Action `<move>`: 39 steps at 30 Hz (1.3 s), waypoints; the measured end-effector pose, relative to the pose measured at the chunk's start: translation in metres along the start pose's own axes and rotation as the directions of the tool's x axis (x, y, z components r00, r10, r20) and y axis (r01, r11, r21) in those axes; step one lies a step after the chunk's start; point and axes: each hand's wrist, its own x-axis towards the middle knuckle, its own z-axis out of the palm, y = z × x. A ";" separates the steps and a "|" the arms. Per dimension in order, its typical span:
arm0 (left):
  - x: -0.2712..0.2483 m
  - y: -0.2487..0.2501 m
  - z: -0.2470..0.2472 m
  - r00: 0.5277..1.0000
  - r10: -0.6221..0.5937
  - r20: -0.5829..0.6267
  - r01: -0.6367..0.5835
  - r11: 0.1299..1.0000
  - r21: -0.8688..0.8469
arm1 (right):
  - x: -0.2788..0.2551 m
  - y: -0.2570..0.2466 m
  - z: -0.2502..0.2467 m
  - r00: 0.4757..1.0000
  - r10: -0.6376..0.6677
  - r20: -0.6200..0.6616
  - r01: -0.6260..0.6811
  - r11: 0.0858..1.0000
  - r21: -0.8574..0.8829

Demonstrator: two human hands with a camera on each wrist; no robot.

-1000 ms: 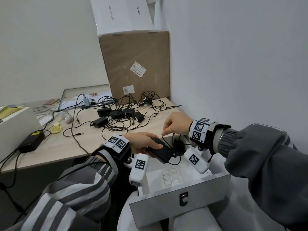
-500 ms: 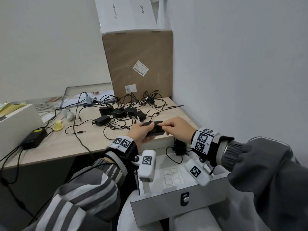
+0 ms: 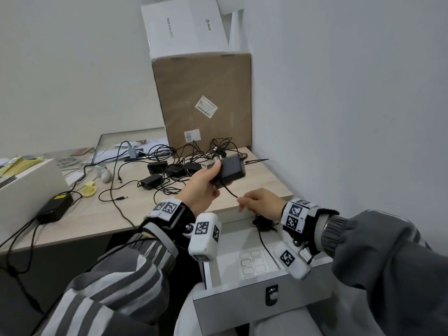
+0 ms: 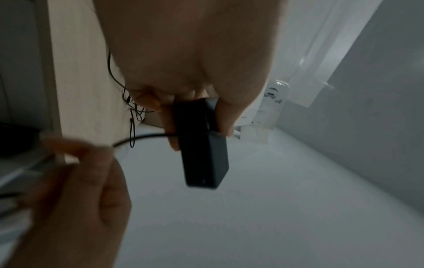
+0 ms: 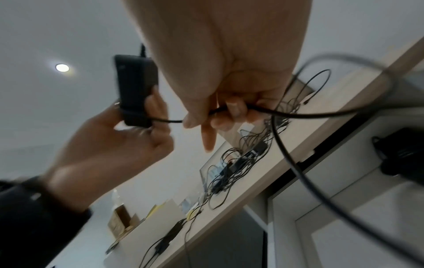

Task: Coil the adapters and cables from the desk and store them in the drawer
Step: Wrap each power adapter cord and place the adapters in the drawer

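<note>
Wooden desk (image 3: 264,183), tangled adapters (image 3: 167,172), cardboard box (image 3: 203,100), power brick (image 3: 54,207)

— What blocks the counter (image 3: 266,183)?
— A tangle of cables (image 3: 174,161) and black adapters (image 3: 174,170) before the cardboard box (image 3: 203,98); bare wood lies along the near edge.
— And the drawer (image 3: 257,301)?
— Open — a dark bundle (image 3: 263,223) sits at its back, with a cable (image 3: 263,241) trailing in.

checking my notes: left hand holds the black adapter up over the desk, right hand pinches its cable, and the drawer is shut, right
Not quite: the drawer is pulled open, as the head view shows, with a dark bundle already lying at its back. The rest holds: the left hand grips the black adapter above the desk, and the right hand pinches its cable.
</note>
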 end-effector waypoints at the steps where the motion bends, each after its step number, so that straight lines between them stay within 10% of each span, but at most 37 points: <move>1: -0.004 -0.001 -0.002 0.999 0.003 0.046 -0.008 0.994 0.105 | 0.001 0.005 -0.007 1.000 0.020 -0.012 -0.021 0.999 -0.040; 12: -0.013 -0.041 0.001 0.924 -0.307 0.229 0.083 0.745 0.661 | 0.002 0.010 -0.026 0.998 0.059 0.012 -0.056 0.983 -0.176; 23: -0.011 -0.045 -0.005 0.961 -0.277 0.000 0.191 0.661 0.726 | -0.003 0.003 -0.005 0.995 0.096 0.038 -0.086 0.974 -0.210; 39: -0.006 -0.054 -0.005 0.956 -0.293 -0.018 0.213 0.651 0.729 | -0.005 0.004 -0.002 0.991 0.118 -0.065 -0.129 0.970 -0.204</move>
